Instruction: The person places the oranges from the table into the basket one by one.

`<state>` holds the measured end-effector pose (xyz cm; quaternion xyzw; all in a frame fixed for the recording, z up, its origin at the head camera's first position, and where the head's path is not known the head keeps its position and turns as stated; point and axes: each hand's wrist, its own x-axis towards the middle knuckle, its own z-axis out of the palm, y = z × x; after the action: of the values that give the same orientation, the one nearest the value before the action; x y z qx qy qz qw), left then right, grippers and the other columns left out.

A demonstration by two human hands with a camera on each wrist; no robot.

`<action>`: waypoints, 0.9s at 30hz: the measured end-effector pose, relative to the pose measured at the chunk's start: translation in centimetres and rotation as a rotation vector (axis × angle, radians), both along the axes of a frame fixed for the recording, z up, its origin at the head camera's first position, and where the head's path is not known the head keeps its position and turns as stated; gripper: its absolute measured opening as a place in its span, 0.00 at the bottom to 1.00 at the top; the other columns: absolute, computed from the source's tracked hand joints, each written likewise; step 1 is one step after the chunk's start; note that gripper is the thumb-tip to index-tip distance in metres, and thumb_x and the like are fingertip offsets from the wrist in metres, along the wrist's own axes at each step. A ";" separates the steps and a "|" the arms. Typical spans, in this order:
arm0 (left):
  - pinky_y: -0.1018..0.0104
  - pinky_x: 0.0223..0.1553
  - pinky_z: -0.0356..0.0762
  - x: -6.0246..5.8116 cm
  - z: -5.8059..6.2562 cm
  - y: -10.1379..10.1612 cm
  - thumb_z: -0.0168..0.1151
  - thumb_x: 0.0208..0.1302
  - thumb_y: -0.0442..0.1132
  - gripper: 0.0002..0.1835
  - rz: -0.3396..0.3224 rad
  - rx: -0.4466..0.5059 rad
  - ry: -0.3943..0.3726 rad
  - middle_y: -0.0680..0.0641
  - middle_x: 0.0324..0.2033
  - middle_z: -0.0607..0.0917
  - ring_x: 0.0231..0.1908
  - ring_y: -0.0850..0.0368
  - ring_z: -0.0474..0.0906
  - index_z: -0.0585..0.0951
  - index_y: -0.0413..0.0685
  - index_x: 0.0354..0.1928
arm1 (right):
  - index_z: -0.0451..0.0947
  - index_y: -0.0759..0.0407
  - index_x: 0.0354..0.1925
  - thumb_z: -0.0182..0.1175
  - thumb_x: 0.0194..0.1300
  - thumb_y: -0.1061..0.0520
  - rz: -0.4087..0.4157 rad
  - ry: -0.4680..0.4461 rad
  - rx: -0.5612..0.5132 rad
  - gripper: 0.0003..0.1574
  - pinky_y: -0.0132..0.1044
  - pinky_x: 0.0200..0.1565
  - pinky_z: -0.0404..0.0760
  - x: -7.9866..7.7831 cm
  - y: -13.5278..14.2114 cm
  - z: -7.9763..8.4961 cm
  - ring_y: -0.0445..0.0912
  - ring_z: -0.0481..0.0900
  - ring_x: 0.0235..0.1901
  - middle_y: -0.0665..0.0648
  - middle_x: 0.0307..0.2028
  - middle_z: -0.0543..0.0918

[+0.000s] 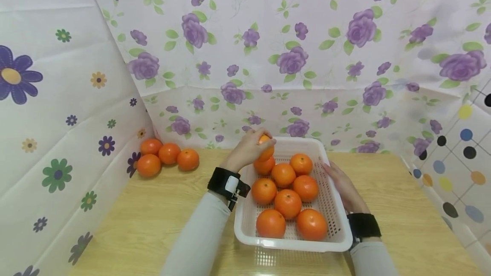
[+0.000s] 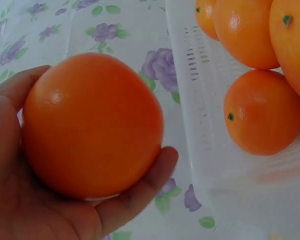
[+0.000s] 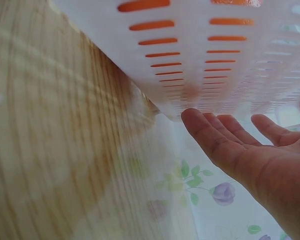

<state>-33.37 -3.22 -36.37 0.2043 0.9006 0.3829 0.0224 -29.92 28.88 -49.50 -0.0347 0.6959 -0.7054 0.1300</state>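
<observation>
My left hand (image 1: 249, 147) grips an orange (image 1: 266, 148) at the far left corner of a white plastic basket (image 1: 293, 245). In the left wrist view, the thumb and fingers curve round the orange (image 2: 92, 125), beside the basket wall. Several oranges (image 1: 287, 203) lie inside the basket; the held one partly covers another. My right hand (image 1: 345, 188) is at the basket's right side. The right wrist view shows that hand (image 3: 260, 160) with its fingers fairly straight, tips at the slotted outer wall (image 3: 190, 65).
Several more oranges (image 1: 168, 153) sit grouped at the back left of the wooden table (image 1: 161, 220). Flower-patterned sheeting (image 1: 238, 54) stands behind the table and along its left side; a dotted sheet (image 1: 456, 173) hangs at the right.
</observation>
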 end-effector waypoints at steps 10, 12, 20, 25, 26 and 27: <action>0.43 0.59 0.68 -1.0 -1.3 2.0 0.53 0.80 0.53 0.18 0.001 -0.090 -0.083 0.39 0.58 0.64 0.58 0.36 0.63 0.73 0.51 0.59 | 0.40 0.42 0.84 0.40 0.82 0.32 0.005 0.006 0.002 0.44 0.63 0.57 0.80 0.1 0.0 -0.1 0.53 0.76 0.61 0.70 0.76 0.59; 0.43 0.59 0.67 -1.2 -1.5 2.2 0.53 0.80 0.53 0.18 0.009 -0.102 -0.083 0.38 0.59 0.63 0.58 0.35 0.62 0.73 0.51 0.60 | 0.40 0.42 0.84 0.40 0.82 0.33 0.009 0.011 0.000 0.43 0.62 0.57 0.79 0.1 0.0 -0.1 0.53 0.76 0.61 0.70 0.76 0.59; 0.47 0.58 0.67 -1.5 -1.8 3.0 0.54 0.80 0.53 0.18 0.015 -0.139 -0.095 0.37 0.62 0.63 0.57 0.38 0.62 0.73 0.51 0.60 | 0.41 0.43 0.84 0.41 0.82 0.33 -0.002 0.012 0.003 0.44 0.60 0.57 0.80 0.0 0.1 0.0 0.51 0.77 0.60 0.70 0.76 0.59; 0.48 0.57 0.67 -1.7 -2.0 3.4 0.55 0.80 0.53 0.18 0.022 -0.155 -0.102 0.38 0.62 0.63 0.57 0.39 0.62 0.74 0.52 0.60 | 0.41 0.44 0.84 0.41 0.82 0.33 -0.007 0.009 -0.003 0.44 0.60 0.56 0.81 0.1 0.1 -0.1 0.50 0.78 0.59 0.71 0.75 0.60; 0.48 0.57 0.67 -1.7 -2.0 3.5 0.55 0.80 0.53 0.18 0.022 -0.161 -0.102 0.38 0.62 0.63 0.57 0.39 0.62 0.74 0.52 0.60 | 0.41 0.44 0.84 0.41 0.82 0.33 -0.007 0.011 -0.004 0.44 0.61 0.56 0.81 0.1 0.1 -0.1 0.50 0.78 0.59 0.71 0.75 0.61; 0.48 0.57 0.67 -1.8 -2.0 3.6 0.55 0.80 0.53 0.18 0.021 -0.166 -0.101 0.38 0.62 0.63 0.57 0.39 0.62 0.73 0.52 0.61 | 0.41 0.44 0.84 0.41 0.82 0.33 -0.002 0.012 -0.009 0.44 0.61 0.56 0.81 0.1 0.1 -0.1 0.50 0.78 0.58 0.71 0.75 0.61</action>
<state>-35.13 0.38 -38.35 0.1727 0.9291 0.3168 0.0806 -29.78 29.00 -49.58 -0.0390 0.6935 -0.7085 0.1248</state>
